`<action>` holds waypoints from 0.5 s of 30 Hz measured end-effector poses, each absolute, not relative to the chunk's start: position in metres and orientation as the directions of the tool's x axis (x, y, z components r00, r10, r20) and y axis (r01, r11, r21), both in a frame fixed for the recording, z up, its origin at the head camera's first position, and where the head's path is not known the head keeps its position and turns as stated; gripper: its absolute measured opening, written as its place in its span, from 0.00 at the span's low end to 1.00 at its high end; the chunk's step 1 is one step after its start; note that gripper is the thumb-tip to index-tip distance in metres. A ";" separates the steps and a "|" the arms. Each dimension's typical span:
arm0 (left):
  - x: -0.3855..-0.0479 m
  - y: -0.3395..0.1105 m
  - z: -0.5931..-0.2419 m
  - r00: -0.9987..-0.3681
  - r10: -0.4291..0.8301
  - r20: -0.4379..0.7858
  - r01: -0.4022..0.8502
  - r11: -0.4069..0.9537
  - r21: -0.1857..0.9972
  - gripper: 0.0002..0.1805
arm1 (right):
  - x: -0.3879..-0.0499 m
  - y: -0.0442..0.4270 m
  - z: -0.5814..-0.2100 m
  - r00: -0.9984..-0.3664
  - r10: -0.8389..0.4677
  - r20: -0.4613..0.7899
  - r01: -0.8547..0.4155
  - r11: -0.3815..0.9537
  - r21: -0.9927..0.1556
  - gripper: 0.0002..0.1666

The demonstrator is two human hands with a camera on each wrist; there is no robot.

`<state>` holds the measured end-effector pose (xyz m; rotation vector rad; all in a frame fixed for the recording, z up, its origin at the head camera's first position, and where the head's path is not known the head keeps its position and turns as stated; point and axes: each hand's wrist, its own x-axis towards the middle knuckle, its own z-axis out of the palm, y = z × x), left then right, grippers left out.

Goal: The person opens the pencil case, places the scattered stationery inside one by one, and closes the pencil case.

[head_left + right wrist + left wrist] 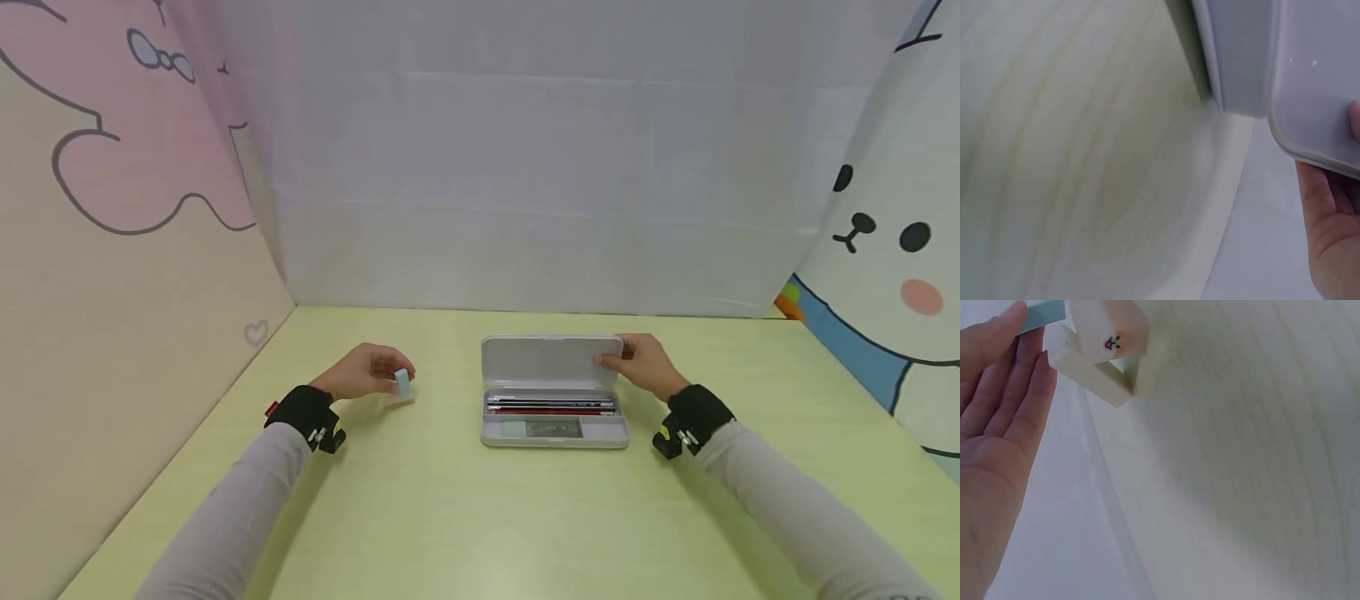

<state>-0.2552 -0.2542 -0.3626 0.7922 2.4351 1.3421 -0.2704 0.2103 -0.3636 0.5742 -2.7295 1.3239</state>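
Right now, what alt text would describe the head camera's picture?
A person's right hand holds the raised lid of a white pencil case with pencils inside, on a pale yellow table; to the case's left, the left hand pinches a small pale-blue block in its fingers.

A: Site type?

B: Makeshift tabletop recording booth. Wood-grain table [465, 525], screened at back and both sides.

A: Evidence?

B: Rear: creased white sheet [465, 167], lower edge along the table's far side. Left: beige panel [112, 375] printed with a pink cartoon figure [150, 158] and a small heart [256, 333]. Right: printed cartoon animal face [885, 271]. Wrist cameras [332, 442] worn on both sides support recording.

A: Home, office or lab?

B: Cannot tell; screens hide the surrounding room.
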 end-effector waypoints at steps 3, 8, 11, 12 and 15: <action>-0.254 -0.248 -0.358 -0.839 0.540 0.064 0.344 0.436 0.832 0.17 | -0.271 0.210 -0.363 -0.940 -0.288 0.184 -0.326 0.593 -0.736 0.15; -0.251 -0.224 -0.348 -0.847 0.520 0.110 0.382 0.452 0.806 0.17 | -0.269 0.208 -0.362 -0.943 -0.280 0.182 -0.319 0.596 -0.737 0.15; -0.245 -0.199 -0.340 -0.827 0.547 0.129 0.443 0.493 0.749 0.15 | -0.267 0.208 -0.362 -0.943 -0.278 0.182 -0.318 0.593 -0.740 0.16; -0.242 -0.190 -0.336 -0.817 0.561 0.131 0.463 0.505 0.728 0.15 | -0.267 0.208 -0.362 -0.942 -0.280 0.183 -0.320 0.593 -0.739 0.15; -0.233 -0.162 -0.327 -0.771 0.619 0.149 0.545 0.522 0.656 0.14 | -0.267 0.209 -0.361 -0.937 -0.288 0.197 -0.337 0.600 -0.725 0.14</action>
